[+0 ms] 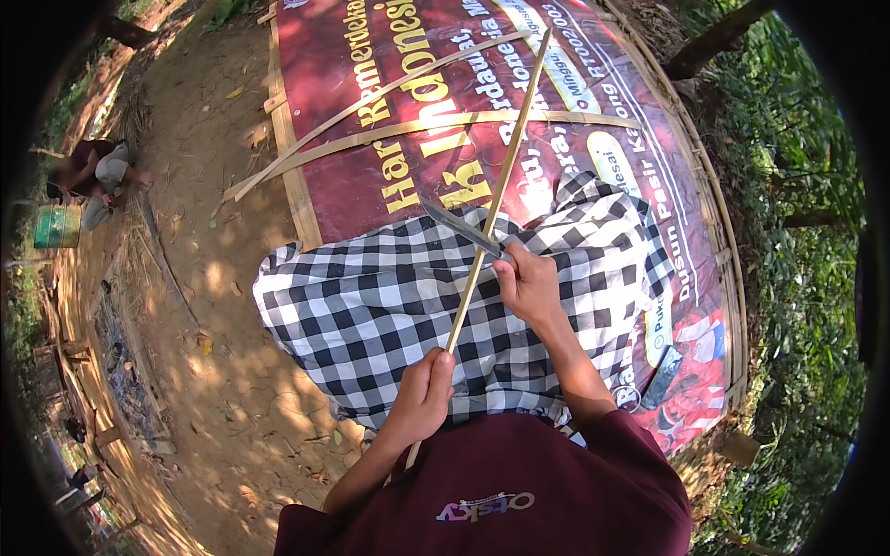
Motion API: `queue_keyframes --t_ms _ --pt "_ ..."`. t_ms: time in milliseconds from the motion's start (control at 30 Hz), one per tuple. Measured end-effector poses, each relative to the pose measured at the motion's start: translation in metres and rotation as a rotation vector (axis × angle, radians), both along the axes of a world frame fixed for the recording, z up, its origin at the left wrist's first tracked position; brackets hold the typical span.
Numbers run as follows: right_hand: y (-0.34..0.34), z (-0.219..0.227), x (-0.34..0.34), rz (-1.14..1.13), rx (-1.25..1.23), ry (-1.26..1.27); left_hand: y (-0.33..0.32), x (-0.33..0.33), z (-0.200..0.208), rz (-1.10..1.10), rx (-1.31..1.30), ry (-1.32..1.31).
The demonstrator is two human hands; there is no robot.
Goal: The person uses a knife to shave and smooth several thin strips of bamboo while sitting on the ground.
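A long, thin bamboo strip [512, 153] runs slantwise from beside my waist up over my lap and the mat ahead. My left hand [425, 394] is closed around its lower part. Farther up, my right hand [530, 285] grips a knife [452, 222] by the handle, its blade crossing the strip and pointing to the upper left. Black-and-white checked cloth [399, 301] covers my lap beneath both hands. Ahead, two more bamboo strips [357, 141] lie across each other on a dark red printed banner [338, 185].
Bamboo edging [295, 176] borders the banner. A dark flat object [662, 376] lies on it at right. Far left, another person [111, 171] sits by a green container [57, 228]. A stick [165, 248] lies on the bare soil; plants and a wooden post [718, 42] stand at right.
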State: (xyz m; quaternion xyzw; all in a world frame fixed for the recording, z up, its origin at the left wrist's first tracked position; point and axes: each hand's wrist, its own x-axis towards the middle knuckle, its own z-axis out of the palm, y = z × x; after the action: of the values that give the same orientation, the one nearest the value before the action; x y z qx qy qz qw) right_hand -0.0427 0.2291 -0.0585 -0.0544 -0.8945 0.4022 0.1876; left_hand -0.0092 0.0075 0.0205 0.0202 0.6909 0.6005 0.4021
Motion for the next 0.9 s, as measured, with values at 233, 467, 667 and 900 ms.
queue_keyframes --t_ms 233,467,667,900 --pt "-0.017 0.028 0.021 0.304 0.257 0.106 0.002 0.003 -0.005 0.008 0.053 0.044" --pt "0.007 0.009 -0.007 -0.098 0.216 0.04 0.004 -0.001 -0.007 0.023 0.027 0.155" --pt "0.002 -0.007 -0.003 0.153 -0.471 -0.062 -0.004 0.002 -0.001 -0.007 -0.049 0.096" --pt "-0.001 0.013 0.005 0.132 -0.299 -0.043 0.003 0.001 0.002 0.047 0.141 0.001"
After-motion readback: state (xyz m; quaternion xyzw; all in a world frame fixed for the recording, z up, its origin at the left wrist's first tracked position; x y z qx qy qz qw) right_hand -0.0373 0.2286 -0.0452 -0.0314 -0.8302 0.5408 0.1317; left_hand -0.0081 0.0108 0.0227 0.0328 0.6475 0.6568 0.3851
